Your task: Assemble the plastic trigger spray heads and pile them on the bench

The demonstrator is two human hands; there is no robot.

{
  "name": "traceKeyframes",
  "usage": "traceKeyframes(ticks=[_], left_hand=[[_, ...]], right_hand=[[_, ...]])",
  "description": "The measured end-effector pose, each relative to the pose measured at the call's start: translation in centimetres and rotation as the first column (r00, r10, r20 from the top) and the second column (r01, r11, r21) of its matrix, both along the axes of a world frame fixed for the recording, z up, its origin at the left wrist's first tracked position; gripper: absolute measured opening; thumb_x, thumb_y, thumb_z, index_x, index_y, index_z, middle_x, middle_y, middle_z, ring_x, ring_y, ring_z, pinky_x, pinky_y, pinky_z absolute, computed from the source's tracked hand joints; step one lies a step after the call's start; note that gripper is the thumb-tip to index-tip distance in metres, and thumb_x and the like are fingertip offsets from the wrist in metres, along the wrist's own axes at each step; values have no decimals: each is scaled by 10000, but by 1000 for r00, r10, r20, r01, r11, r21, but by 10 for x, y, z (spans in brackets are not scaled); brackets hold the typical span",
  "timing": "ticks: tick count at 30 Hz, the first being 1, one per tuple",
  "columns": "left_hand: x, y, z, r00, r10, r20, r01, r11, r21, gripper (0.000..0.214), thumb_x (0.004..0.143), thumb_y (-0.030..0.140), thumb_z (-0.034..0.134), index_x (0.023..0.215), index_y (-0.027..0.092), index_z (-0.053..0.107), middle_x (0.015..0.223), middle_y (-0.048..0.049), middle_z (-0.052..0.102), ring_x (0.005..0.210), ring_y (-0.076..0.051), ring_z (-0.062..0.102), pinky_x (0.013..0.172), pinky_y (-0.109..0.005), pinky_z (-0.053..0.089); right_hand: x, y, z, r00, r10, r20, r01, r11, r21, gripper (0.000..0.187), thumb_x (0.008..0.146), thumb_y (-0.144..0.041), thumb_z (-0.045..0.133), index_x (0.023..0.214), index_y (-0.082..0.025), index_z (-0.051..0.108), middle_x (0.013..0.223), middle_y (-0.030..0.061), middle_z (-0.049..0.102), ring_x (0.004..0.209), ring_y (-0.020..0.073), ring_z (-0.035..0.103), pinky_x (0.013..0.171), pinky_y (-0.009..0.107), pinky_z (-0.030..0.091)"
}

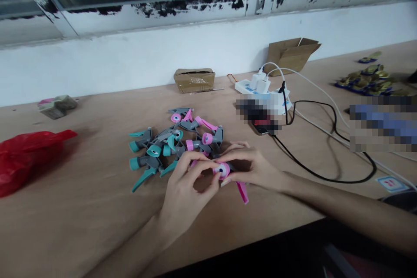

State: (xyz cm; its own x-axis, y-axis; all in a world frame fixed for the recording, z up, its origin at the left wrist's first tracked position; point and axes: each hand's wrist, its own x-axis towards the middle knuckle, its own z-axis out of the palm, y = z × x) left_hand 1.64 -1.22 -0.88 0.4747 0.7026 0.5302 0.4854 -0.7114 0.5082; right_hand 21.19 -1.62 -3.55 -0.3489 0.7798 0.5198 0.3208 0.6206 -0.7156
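Observation:
Between my hands is a grey and pink trigger spray head [223,170], its round pink collar facing me and its pink trigger hanging down to the right. Thumb and fingers of my left hand [189,186] pinch the collar from the left. My right hand [252,167] grips the same spray head from the right, its fingers covering much of the grey body. Just beyond lies a loose pile of trigger spray heads, some with teal collars and triggers [145,163], others with pink ones [208,139].
At left lies a red plastic bag [29,158], with small greenish blocks [58,106] behind it. Cardboard boxes [194,81] stand along the wall. A white power strip [244,87] with chargers and cables, a phone [260,128] and gold-and-blue pieces [368,80] are on the right.

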Motion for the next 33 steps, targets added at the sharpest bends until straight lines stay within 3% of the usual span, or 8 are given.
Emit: traceKeyframes(ticks=[8,17,23,33], left_hand=[[0,-1,-2,999,30,-21,-29,997,65,55,762,152,614,770,202,636,932,-36,518,855,-164,574,733,-324,517],[-2,-5,-1,998,-19,-64,30,984,178,165,787,144,616,927,232,623,1020,-41,518,934,-171,547,731,-296,539],[-1,-5,0,998,9,-63,-7,1000,21,55,807,187,606,836,217,642,968,-36,531,868,-165,568,747,-329,521],[-1,-2,-1,999,-50,8,51,997,-56,109,812,151,593,852,223,665,913,-35,541,846,-160,563,734,-320,505]], right_hand=[[-1,-5,0,995,-77,71,73,996,46,376,680,-364,734,1033,-278,637,960,3,705,896,166,606,883,390,377],[-1,-7,-2,994,-82,74,76,994,78,381,682,-377,727,1041,-291,633,936,-11,707,891,161,604,883,383,370],[-1,-7,-5,990,-115,77,110,992,61,379,675,-405,722,1033,-306,645,887,-16,709,833,163,596,843,387,371],[-2,-6,-4,993,-108,52,108,994,0,394,663,-402,728,1031,-284,649,819,-19,688,790,153,584,791,358,393]])
